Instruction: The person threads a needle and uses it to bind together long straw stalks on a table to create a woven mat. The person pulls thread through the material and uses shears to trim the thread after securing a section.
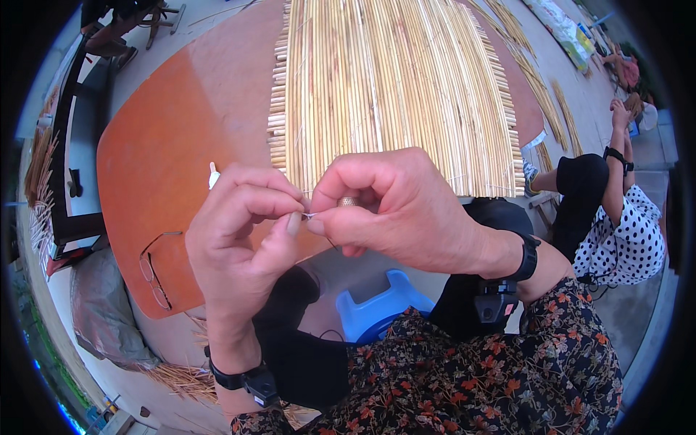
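My left hand [243, 232] and my right hand [399, 206] meet fingertip to fingertip above the table's near edge. Both pinch a short pale thread [309, 215], which shows only in the narrow gap between them. A thin dark strand or needle sticks out below the right fingertips; which it is I cannot tell. On a right finger sits a dimpled brass thimble ring [349, 202]. Just beyond the hands lies a mat of straw-coloured stalks [384, 87], set side by side with uneven ends. A small white nozzle-like tip [213, 174] shows behind my left hand.
An orange-brown table [145, 145] carries the mat and a pair of glasses [154, 279] near its left edge. Below is a blue plastic stool [380, 304]. At the right sits a person in polka dots [623, 243]. Loose stalks [540, 87] lie on the floor; a grey sack [105, 312] stands left.
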Action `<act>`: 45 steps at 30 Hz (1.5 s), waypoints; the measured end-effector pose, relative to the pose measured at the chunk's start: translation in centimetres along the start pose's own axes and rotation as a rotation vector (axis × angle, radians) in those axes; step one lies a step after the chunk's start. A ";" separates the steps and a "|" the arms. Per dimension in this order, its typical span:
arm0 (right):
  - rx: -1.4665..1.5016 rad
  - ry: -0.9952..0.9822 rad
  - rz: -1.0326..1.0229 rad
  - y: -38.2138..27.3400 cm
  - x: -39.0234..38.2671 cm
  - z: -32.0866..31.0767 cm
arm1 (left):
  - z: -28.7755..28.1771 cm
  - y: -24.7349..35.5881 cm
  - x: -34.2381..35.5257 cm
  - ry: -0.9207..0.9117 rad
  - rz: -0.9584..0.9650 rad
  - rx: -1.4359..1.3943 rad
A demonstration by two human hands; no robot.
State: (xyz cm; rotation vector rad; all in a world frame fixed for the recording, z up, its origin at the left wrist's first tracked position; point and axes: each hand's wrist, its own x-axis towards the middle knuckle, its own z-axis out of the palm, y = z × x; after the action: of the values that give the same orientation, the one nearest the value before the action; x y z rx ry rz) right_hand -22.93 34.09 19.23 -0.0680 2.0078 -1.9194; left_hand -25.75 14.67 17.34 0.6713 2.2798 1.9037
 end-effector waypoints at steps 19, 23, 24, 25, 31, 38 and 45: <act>0.036 -0.031 0.012 0.2 0.0 -0.2 | 0.0 -0.1 -0.1 -0.052 0.085 0.080; 0.234 -0.068 0.103 0.0 0.2 -0.2 | 0.6 -0.2 -0.4 -0.013 -0.080 -0.164; 0.234 -0.069 0.103 -0.1 0.3 -0.2 | 0.7 -0.2 -0.4 0.005 -0.145 -0.301; 0.265 -0.074 0.112 -0.2 0.3 -0.2 | 0.9 -0.3 -0.5 0.007 -0.144 -0.301; 0.347 -0.089 0.086 0.0 0.5 -0.1 | 1.1 -0.1 -0.5 -0.001 -0.358 -0.815; 0.352 -0.088 0.098 -0.3 0.5 -0.2 | 1.0 0.2 -0.2 0.088 -0.225 -0.667; 0.337 -0.061 0.085 0.1 0.5 0.0 | 0.2 -0.8 -0.2 0.023 0.131 -0.025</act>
State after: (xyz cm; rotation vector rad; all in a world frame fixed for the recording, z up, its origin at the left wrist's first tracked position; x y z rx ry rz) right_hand -23.43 33.93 19.05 0.0445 1.5973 -2.1426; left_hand -25.68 14.69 16.48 0.8189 2.2745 2.0026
